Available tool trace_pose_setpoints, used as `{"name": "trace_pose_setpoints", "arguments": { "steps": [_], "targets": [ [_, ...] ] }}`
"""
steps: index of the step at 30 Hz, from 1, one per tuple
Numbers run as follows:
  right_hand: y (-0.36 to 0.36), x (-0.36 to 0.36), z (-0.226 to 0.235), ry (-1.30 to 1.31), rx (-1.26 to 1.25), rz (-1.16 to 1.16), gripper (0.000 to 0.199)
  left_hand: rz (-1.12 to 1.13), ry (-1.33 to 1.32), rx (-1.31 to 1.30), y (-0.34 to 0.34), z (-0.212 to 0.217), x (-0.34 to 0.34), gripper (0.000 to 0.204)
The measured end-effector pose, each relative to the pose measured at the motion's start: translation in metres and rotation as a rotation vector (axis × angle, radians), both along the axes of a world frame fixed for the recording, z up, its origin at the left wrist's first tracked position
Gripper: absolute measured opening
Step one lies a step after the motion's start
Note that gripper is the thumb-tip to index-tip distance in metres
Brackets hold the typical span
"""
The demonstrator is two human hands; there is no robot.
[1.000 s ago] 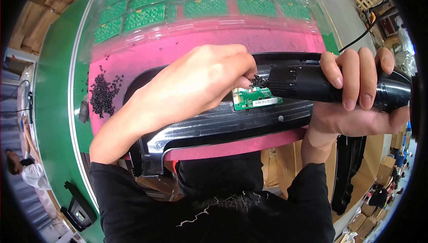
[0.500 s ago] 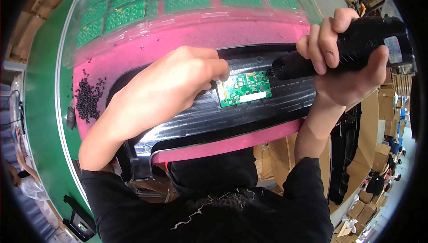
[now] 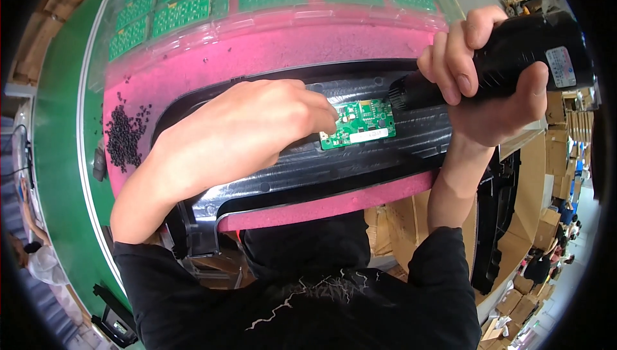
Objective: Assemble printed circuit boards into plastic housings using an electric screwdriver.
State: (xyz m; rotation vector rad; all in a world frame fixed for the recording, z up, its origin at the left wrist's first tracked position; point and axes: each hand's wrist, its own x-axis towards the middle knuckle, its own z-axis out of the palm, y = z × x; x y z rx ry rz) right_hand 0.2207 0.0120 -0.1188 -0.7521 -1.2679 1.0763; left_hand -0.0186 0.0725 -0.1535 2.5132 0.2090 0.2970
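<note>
A green circuit board (image 3: 367, 119) with a white strip lies inside a long, curved black plastic housing (image 3: 283, 186). At the board's left end, my left hand (image 3: 270, 119) has its fingers bent and closed, the fingertips on that edge and covering its upper left corner. My right hand (image 3: 479, 87) wraps round a thick black electric screwdriver (image 3: 524, 51), held slanted with its ribbed nose toward the upper right corner of the board. The bit is too small to make out, so whether it touches the board I cannot tell.
A pink mat (image 3: 257, 45) lies under the housing. Small black screws (image 3: 125, 135) are heaped on its left side. Across the back, a clear plastic tray (image 3: 225, 22) holds several green boards. A cardboard box (image 3: 524, 202) with black parts stands at the right.
My left hand has moved slightly right and nearer, covering more of the board's left end. Housing and board have shifted a little together. The screwdriver stays by the board's upper right corner.
</note>
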Motion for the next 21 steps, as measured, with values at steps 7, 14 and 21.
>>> {"name": "trace_pose_setpoints", "arguments": {
  "steps": [7, 14, 21],
  "targets": [
    [0.002, -0.011, -0.002, -0.059, -0.046, -0.081, 0.063, 0.022, 0.208, -0.046, -0.001, 0.012, 0.001, 0.04],
    [-0.001, -0.017, 0.001, 0.001, -0.064, -0.108, 0.063, 0.031, 0.106, -0.076, 0.001, 0.009, -0.006, 0.041],
    [-0.014, -0.019, 0.014, 0.524, 0.112, 0.067, 0.041, 0.12, -0.01, -0.179, 0.005, 0.009, -0.002, 0.027]
  ]
}}
